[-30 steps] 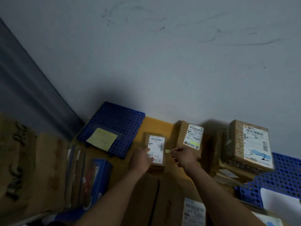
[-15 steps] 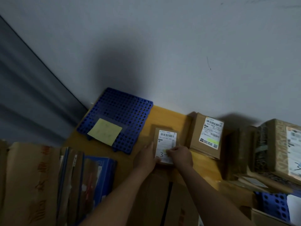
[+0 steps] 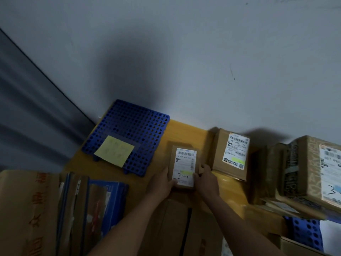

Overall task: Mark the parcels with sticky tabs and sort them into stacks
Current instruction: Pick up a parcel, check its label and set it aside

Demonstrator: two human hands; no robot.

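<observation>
A small brown parcel (image 3: 184,156) with a white label marked "3-1" lies on the yellow table (image 3: 186,130). A yellow-green sticky tab (image 3: 186,172) sits on its label. My left hand (image 3: 162,183) holds the parcel's lower left corner. My right hand (image 3: 205,180) grips the parcel's right edge, thumb by the tab. A second parcel (image 3: 230,154), with a tab on its label, stands just to the right.
A blue perforated mat (image 3: 132,126) with a yellow sticky note pad (image 3: 114,150) lies at the left by the wall. Stacked parcels (image 3: 304,172) fill the right side. Cardboard boxes and flat packs (image 3: 55,209) stand at the left, another box (image 3: 184,228) below my hands.
My right hand brought the tab from the right onto the label, pressed it down, then slid to the parcel's right edge. The tab now lies uncovered on the label. The view shifted right.
</observation>
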